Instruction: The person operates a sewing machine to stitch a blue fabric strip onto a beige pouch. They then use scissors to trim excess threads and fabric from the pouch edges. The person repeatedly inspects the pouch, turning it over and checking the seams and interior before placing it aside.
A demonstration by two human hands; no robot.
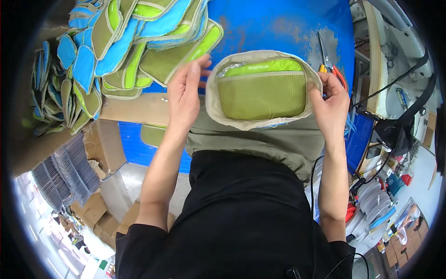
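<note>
My right hand (pixel 331 100) pinches the right edge of an olive and bright green mesh pouch (pixel 260 93) with a beige fabric rim, held over grey-green cloth (pixel 251 139). My left hand (pixel 188 90) is beside the pouch's left side, fingers apart and slightly curved, holding nothing. Behind my right hand lie scissors (pixel 325 51) with dark blades and orange handles on a blue work surface (pixel 251 23).
Piles of green, olive and blue padded pieces (pixel 111 46) cover the back left. A cardboard edge (pixel 130 107) runs below them, with cardboard boxes (pixel 93 209) lower left. At right are a white machine (pixel 395 37), black straps and cables, and stacked pale discs (pixel 371 204).
</note>
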